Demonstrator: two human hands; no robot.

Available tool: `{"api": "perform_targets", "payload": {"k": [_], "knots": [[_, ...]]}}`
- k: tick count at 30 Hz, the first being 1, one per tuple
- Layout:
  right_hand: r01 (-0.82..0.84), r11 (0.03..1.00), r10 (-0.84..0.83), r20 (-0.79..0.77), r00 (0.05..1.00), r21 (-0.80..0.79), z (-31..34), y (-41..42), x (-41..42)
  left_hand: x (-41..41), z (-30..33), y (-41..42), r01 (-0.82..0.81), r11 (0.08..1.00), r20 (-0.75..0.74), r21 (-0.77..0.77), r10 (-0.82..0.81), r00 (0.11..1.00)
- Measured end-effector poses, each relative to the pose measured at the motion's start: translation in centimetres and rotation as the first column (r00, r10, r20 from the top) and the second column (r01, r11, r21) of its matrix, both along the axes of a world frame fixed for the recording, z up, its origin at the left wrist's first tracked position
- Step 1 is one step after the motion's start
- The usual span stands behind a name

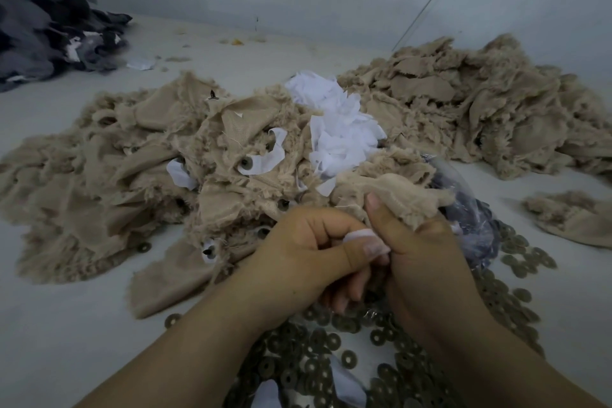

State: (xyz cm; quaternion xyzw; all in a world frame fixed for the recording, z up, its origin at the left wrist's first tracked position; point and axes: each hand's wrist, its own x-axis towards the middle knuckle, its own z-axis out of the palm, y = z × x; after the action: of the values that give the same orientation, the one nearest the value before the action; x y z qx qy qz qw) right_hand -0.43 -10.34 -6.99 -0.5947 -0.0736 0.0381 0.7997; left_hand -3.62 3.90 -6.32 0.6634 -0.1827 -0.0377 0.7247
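Note:
My right hand (420, 242) grips a frayed beige fabric scrap (404, 195), thumb pressed on its near edge. My left hand (308, 248) is curled against it and pinches a small white strip (359, 237) between thumb and forefinger. Both hands meet above a spread of several brass-coloured metal rings (334, 358) lying on the pale table (66, 325). Whether a ring sits inside the scrap is hidden by my fingers.
A large heap of beige scraps with rings (149, 175) fills the left and centre. White backing pieces (337, 129) lie on top. Another beige pile (480, 103) sits at the right, a small scrap (573, 219) nearer. Dark fabric (43, 20) is stacked far left. A clear plastic bag (470, 219) lies behind my right hand.

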Motion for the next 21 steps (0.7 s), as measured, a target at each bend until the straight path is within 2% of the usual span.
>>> {"api": "perform_targets", "payload": {"k": [4,7,11,14,16,21], "knots": [[0.024,0.998,-0.026,-0.029,0.999,-0.055,-0.4,0.1,0.4,0.1,0.0,-0.1,-0.015,0.999,-0.015,-0.03,0.015,1.0],[0.003,0.999,-0.005,-0.049,0.999,-0.046,-0.6,0.0,0.5,0.1,-0.3,-0.3,-0.096,0.991,0.039,0.097,0.093,0.995],[0.008,0.998,-0.01,-0.024,1.0,-0.068,-0.5,0.0,0.1,0.1,-0.7,-0.7,-0.296,0.933,0.253,0.204,0.242,0.937],[0.044,0.995,-0.042,0.024,0.999,-0.084,-0.2,0.1,0.0,0.1,-0.9,-0.8,-0.526,0.81,0.472,0.259,0.369,0.8],[0.029,0.997,-0.028,0.019,0.999,-0.071,-0.2,0.1,0.0,0.1,-1.0,-0.9,-0.614,0.757,0.475,0.222,0.466,0.746],[-0.015,0.999,0.019,-0.138,0.99,0.034,-0.5,0.3,-0.1,0.3,-1.1,-0.9,-0.731,0.667,0.375,0.143,0.647,0.664]]}}
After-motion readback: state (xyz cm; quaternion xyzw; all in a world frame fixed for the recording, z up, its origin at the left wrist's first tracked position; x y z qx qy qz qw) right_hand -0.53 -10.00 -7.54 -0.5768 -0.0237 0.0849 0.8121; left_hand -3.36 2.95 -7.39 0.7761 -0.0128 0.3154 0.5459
